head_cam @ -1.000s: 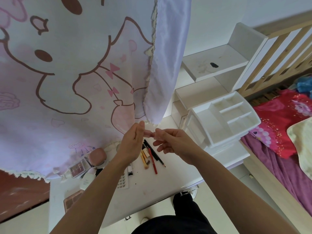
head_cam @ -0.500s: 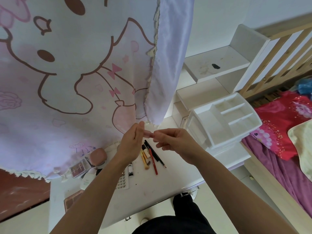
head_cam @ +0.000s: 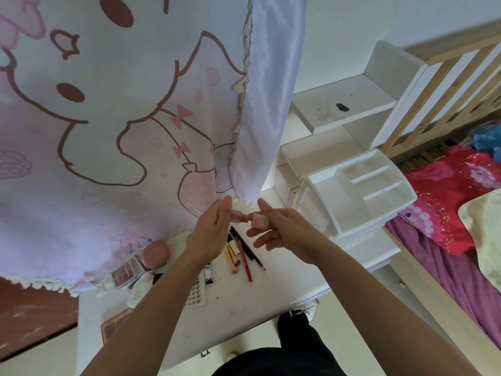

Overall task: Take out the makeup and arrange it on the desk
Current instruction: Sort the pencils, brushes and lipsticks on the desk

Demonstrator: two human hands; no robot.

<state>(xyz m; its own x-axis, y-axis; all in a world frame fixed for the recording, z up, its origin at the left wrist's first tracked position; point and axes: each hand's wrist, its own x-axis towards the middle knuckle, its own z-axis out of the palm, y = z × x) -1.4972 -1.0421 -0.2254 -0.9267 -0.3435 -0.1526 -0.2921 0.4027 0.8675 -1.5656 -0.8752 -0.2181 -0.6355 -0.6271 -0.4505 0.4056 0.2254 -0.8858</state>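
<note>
I see both hands raised above the desk [head_cam: 244,302], in front of the curtain's [head_cam: 108,137] lower edge. My left hand [head_cam: 214,229] grips a small pink bottle [head_cam: 238,215], the fingers curled round its body so that only its right end shows. My right hand [head_cam: 287,229] pinches a pink cap [head_cam: 259,221] between thumb and forefinger, with the other fingers spread loosely below. The cap sits just beside the bottle's neck, with a thin gap between them.

On the desk under the hands lie several pencils [head_cam: 244,256] side by side. Further left, a round pink compact [head_cam: 156,253] sits at the curtain's hem, with a palette [head_cam: 124,272] just below it, partly under the cloth. A white organizer [head_cam: 352,196] with open compartments stands on the desk's right end, near my right hand. A bed [head_cam: 447,240] with red and purple covers lies to the right of the desk.
</note>
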